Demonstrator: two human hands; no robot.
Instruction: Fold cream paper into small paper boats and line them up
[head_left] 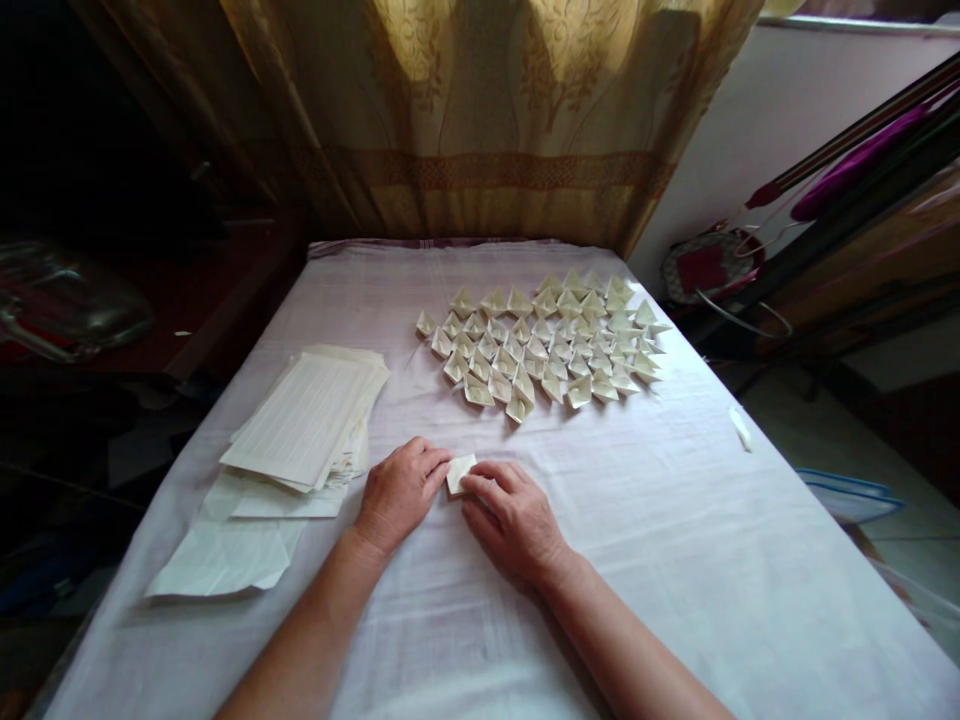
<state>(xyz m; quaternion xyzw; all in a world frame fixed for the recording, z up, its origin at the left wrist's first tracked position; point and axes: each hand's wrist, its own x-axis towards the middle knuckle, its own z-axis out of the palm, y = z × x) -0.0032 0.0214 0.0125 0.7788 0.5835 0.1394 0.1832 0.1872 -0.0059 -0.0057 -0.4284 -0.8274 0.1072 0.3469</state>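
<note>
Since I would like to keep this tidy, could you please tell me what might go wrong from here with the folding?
1. The piece is tiny and pinched between left hand and right hand, so a crease may go askew.
2. The sheets lie fanned unevenly near the left edge of the table; a forearm nudge could slide some off.
3. The scrap near the right edge might fall.

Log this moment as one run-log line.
left hand: holds folded piece | right hand: holds folded piece | left side: stack of lined sheets | beyond: cluster of folded shapes | surface: white cloth
</note>
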